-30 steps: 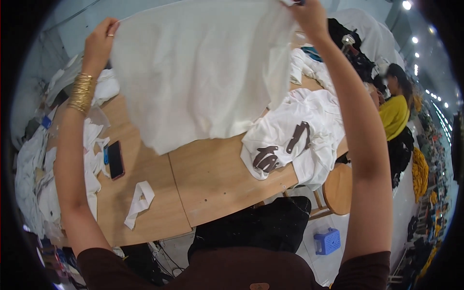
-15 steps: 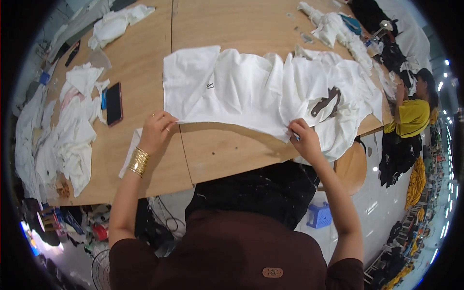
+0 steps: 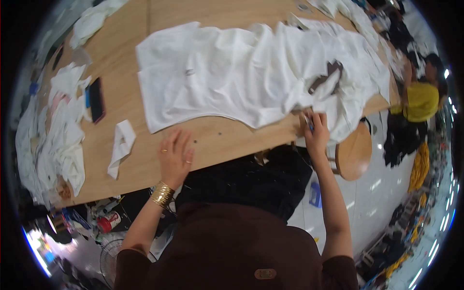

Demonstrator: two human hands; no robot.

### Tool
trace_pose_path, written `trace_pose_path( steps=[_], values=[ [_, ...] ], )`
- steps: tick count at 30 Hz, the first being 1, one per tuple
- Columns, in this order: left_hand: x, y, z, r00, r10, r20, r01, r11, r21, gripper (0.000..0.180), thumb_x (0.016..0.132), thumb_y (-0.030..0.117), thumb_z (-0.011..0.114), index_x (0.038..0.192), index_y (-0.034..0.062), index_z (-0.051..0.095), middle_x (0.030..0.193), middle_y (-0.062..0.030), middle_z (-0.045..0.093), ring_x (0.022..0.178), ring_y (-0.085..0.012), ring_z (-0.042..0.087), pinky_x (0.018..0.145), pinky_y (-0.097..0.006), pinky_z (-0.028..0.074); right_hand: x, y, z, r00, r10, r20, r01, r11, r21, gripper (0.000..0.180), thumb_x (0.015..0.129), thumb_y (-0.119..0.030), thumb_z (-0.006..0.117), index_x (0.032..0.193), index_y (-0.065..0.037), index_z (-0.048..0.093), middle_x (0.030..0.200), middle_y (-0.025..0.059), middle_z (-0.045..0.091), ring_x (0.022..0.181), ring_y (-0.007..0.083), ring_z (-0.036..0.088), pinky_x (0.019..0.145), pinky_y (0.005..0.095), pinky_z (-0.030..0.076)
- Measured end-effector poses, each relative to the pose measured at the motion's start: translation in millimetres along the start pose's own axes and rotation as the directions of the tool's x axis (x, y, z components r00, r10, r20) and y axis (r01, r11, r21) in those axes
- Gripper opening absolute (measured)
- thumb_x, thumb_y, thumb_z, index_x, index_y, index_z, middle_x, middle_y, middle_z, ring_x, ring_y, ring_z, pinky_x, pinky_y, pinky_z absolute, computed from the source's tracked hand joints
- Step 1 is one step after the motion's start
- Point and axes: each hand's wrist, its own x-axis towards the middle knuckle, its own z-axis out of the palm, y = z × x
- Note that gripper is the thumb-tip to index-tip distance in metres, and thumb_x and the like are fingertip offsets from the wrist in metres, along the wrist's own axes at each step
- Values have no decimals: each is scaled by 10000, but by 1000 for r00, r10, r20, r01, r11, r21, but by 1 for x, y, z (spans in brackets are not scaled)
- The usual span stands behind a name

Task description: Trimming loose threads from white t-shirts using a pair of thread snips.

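A white garment (image 3: 222,77), wrinkled and bunched at its right end, lies across the wooden table. A dark brown piece (image 3: 326,77) with cut-out gaps lies on its bunched part. My left hand (image 3: 175,155) is off the cloth, fingers apart and holding nothing, over the table near its front edge. My right hand (image 3: 315,131) is closed around a small bluish object, mostly hidden by the fingers, beside the garment's near right edge. Whether it also touches the cloth is hard to tell. A folded white fabric strip (image 3: 122,145) lies left of my left hand.
A dark phone (image 3: 96,100) lies on the table (image 3: 212,140), with piled white cloth (image 3: 65,140) further left. A round wooden stool (image 3: 354,152) stands right of the table. A person in yellow (image 3: 420,102) is at the far right. A fan (image 3: 111,256) stands below left.
My left hand has let go of the garment's near edge and moved toward me. My right hand has shifted slightly right, off that edge. The garment now lies flatter; the white strip shows fully.
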Motion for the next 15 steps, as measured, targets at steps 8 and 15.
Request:
trace_pose_path(
  steps=[8,15],
  values=[
    [17,3,3,997,4,75,-16,988,150,455,906,266,446,1337,126,400,1415,-101,326,1324,-268,263,1078,-452,138,32,22,21,999,-46,3,46,999,17,329,629,-20,589,946,-104,554,786,65,533,671,263,567,571,372,442],
    [15,2,2,999,11,34,-15,992,122,464,895,256,454,1334,116,403,1413,-106,330,1319,-278,268,1077,-453,139,36,20,18,998,-58,14,57,998,27,322,620,-19,587,925,-117,554,728,49,526,671,240,566,568,364,435]
  ],
)
